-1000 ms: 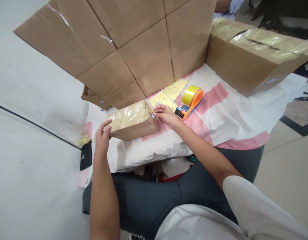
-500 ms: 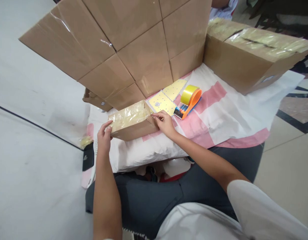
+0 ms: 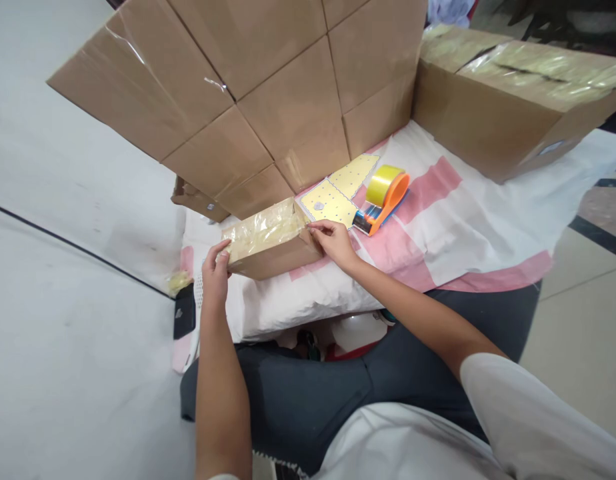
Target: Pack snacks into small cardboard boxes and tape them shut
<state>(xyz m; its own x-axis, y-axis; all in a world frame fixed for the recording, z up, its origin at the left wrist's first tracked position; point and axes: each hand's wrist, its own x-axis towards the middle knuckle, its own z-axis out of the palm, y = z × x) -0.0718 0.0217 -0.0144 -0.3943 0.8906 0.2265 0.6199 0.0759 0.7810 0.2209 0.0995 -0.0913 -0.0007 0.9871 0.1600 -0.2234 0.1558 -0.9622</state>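
A small cardboard box (image 3: 275, 257) with shiny clear tape (image 3: 268, 227) across its top lies on the cloth-covered table. My left hand (image 3: 216, 273) grips the box's left end, thumb on the near side and fingers over the top edge. At the right end, my right hand (image 3: 335, 243) has thumb and forefinger pinched at the top corner; what lies between the fingertips is too small to make out. Just beyond my right hand sits an orange tape dispenser (image 3: 391, 200) with a yellowish tape roll (image 3: 385, 185).
A wall of large cardboard (image 3: 293, 107) stands behind the box. To the right is a big taped carton (image 3: 488, 120). Yellow dotted cards (image 3: 328, 203) lie beside the dispenser on the pink and white cloth (image 3: 468, 233). A black phone (image 3: 185, 312) rests at the left edge by the wall.
The view has shifted slightly, so everything appears a little further right. Both hands keep their places at the box's two ends.
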